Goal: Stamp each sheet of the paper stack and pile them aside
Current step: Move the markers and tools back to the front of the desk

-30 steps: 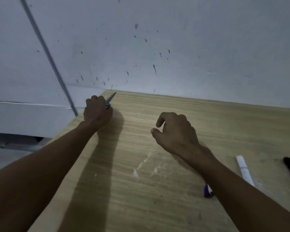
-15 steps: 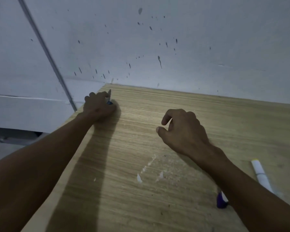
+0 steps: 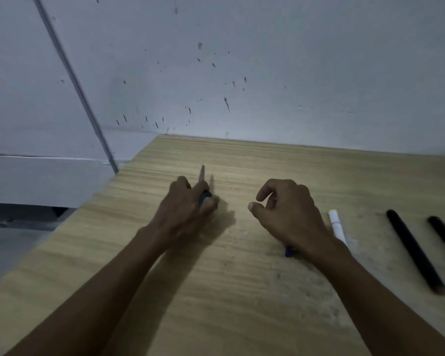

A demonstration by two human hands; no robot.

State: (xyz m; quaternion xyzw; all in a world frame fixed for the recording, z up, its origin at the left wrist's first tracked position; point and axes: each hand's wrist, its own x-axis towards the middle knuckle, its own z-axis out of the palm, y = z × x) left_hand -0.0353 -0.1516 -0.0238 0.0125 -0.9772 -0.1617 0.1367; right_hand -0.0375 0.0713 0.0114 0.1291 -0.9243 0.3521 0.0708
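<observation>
My left hand (image 3: 188, 209) is closed around a thin pen-like tool (image 3: 203, 183) with a dark blue grip; its grey tip sticks up past my knuckles. The hand is blurred and hovers over the middle of the wooden table (image 3: 242, 291). My right hand (image 3: 285, 209) rests just to its right, fingers curled loosely with thumb and forefinger apart, holding nothing. No paper stack or stamp shows anywhere in view.
A white marker (image 3: 337, 227) lies just right of my right wrist, with a purple cap (image 3: 289, 251) peeking out under the wrist. Two black pens (image 3: 414, 250) (image 3: 443, 233) lie further right. The table's left edge drops off; a grey wall stands behind.
My left hand has moved from the table's far left corner toward the middle with the pen-like tool. The view shifted, bringing the black pens into sight. My right hand kept its pose.
</observation>
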